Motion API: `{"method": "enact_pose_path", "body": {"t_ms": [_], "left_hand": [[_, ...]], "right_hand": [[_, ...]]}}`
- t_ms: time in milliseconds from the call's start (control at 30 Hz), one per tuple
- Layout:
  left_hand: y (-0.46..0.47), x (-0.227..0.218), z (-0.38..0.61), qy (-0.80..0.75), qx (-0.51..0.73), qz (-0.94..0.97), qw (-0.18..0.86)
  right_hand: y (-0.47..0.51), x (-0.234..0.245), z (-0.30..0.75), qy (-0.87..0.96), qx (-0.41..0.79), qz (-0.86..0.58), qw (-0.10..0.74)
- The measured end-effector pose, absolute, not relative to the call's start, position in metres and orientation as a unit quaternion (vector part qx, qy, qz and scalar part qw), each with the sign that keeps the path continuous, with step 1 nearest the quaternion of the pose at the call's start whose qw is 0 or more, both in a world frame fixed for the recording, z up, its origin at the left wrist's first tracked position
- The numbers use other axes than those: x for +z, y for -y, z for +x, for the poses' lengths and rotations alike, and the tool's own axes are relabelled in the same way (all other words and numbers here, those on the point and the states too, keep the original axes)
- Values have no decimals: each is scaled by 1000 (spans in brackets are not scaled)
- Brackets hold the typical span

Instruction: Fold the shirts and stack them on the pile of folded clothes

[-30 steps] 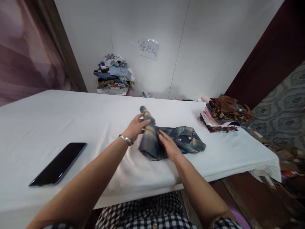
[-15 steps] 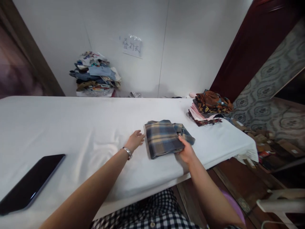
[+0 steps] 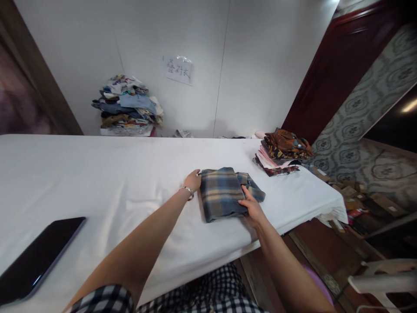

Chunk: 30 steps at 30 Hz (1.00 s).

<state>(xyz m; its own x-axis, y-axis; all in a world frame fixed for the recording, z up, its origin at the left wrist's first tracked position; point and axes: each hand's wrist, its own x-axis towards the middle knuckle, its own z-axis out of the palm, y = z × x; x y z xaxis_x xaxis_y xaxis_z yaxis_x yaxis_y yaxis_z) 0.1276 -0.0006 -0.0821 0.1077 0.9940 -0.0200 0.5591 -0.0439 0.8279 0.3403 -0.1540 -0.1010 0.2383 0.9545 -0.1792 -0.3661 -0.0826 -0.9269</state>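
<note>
A plaid shirt (image 3: 220, 193) in blue, brown and cream lies folded into a near square on the white-covered table (image 3: 156, 158). Its collar part sticks out on the right. My left hand (image 3: 193, 181), with a bracelet at the wrist, is closed at the far left edge of the shirt; its fingertips are partly hidden. On the near right side, my right hand (image 3: 253, 209) grips the folded edge, thumb and a finger on top and the other fingers out of sight.
Folded clothes form a stack (image 3: 282, 152) at the table's right end. A taller pile of clothes (image 3: 130, 106) stands at the back left by the wall. At the front left lies a dark tablet or phone (image 3: 42, 256). A white plastic stool (image 3: 384, 282) stands at the lower right.
My left hand has moved right and away from me, from beside the shirt to its far left edge. My right hand stays at the right side of the shirt.
</note>
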Motion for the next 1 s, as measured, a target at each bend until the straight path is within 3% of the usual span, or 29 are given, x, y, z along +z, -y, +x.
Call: {"method": "enact_pose_path", "body": {"t_ms": [300, 733, 1000], "left_hand": [[-30, -84, 128, -585, 240, 692, 347], [-61, -85, 146, -483, 264, 748, 370], [-33, -65, 130, -466, 361, 766, 256]], "right_hand": [[159, -95, 336, 253, 567, -478, 621], [157, -102, 344, 273, 582, -464, 610], [152, -104, 346, 279, 546, -496, 616]]}}
